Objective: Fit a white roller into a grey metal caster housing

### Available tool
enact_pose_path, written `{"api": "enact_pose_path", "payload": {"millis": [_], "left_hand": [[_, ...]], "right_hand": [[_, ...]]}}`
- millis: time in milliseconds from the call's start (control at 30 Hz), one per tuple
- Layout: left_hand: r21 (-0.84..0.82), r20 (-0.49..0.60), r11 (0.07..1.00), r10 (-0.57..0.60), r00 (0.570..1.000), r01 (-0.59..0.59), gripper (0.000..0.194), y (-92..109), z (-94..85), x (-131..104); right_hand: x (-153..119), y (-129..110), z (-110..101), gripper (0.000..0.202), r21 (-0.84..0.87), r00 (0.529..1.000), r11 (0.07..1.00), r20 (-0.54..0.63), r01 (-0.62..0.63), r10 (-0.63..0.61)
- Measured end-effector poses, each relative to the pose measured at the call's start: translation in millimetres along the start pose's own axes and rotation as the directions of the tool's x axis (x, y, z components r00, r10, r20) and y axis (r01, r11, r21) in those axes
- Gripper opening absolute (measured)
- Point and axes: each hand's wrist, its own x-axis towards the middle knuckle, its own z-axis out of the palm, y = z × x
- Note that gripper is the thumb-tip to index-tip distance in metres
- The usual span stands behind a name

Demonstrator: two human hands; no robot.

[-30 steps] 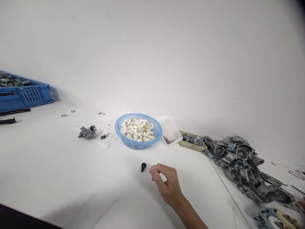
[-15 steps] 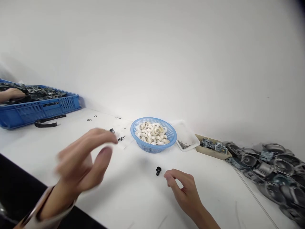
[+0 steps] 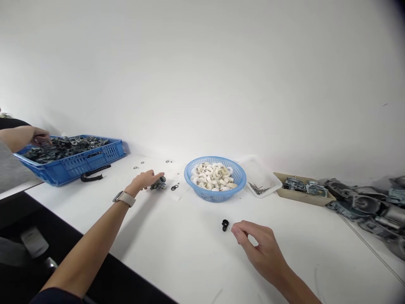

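Observation:
My left hand point(image 3: 143, 180), with a watch on its wrist, is stretched far out over the white table point(image 3: 177, 249). Its fingers lie on a small grey metal carburettor part point(image 3: 159, 183); no closed grip shows. Two black O-rings point(image 3: 174, 187) lie just right of that part. My right hand point(image 3: 260, 249) rests nearer to me with its fingers curled and thumb and forefinger pinched together, nothing visible between them. A small black part point(image 3: 225, 225) lies on the table just left of those fingertips, apart from them.
A blue basket point(image 3: 236, 188) of white pieces stands at the back centre. Right of it are a white tray point(image 3: 268, 179) with pins, a tan tray point(image 3: 311, 199) of metal parts and a pile of grey housings point(image 3: 370, 207). Another person's hand point(image 3: 36, 136) reaches into a blue crate point(image 3: 79, 162) at the left.
My left hand has come into view and reached forward onto the grey metal part. My view has swung left. My right hand has stayed beside the black part.

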Motion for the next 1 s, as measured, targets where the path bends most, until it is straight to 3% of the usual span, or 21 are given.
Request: {"api": "enact_pose_path", "payload": {"millis": [133, 333, 467, 600, 733, 867, 933, 1000], "left_hand": [[-0.130, 0.162, 0.990, -0.028, 0.986, 0.049, 0.057, -6, -4.4, 11], [-0.240, 0.209, 0.971, 0.034, 0.977, 0.017, 0.061, -12, -7.9, 6], [-0.260, 0.177, 0.965, 0.069, 0.982, -0.021, 0.059, -11, -5.6, 2], [-0.291, 0.068, 0.952, 0.113, 0.991, -0.089, 0.062, -2, -4.4, -8], [-0.381, -0.016, 0.904, 0.203, 0.979, -0.194, 0.066, 21, -19.2, -33], [-0.573, 0.090, 0.772, 0.393, 0.915, -0.275, 0.055, 59, -30.7, -70], [-0.675, 0.210, 0.695, 0.503, 0.839, -0.248, 0.054, 81, -22.8, -92], [-0.739, 0.326, 0.650, 0.574, 0.751, -0.177, 0.056, 102, -5.1, -113]], "right_hand": [[0, 0, -1, 0.033, 0.006, 1.000, 1.000, 0.003, -0.015, 0.015], [0, -3, 1, 0.035, 0.034, 0.999, 0.998, 0.019, -0.046, 0.045], [0, -3, 1, 0.036, 0.037, 0.998, 0.997, 0.035, -0.063, 0.061], [0, -3, 0, 0.037, 0.009, 0.997, 0.998, 0.056, -0.059, 0.059], [1, -2, 2, 0.037, -0.023, 0.998, 0.999, 0.051, -0.032, 0.034], [-1, -2, 7, 0.014, -0.059, 1.000, 0.998, 0.004, 0.017, -0.017], [-2, -3, 8, 0.029, -0.154, 0.989, 0.980, -0.054, 0.127, -0.137], [-2, -5, 7, 0.051, -0.329, 0.935, 0.900, -0.107, 0.287, -0.337]]}}
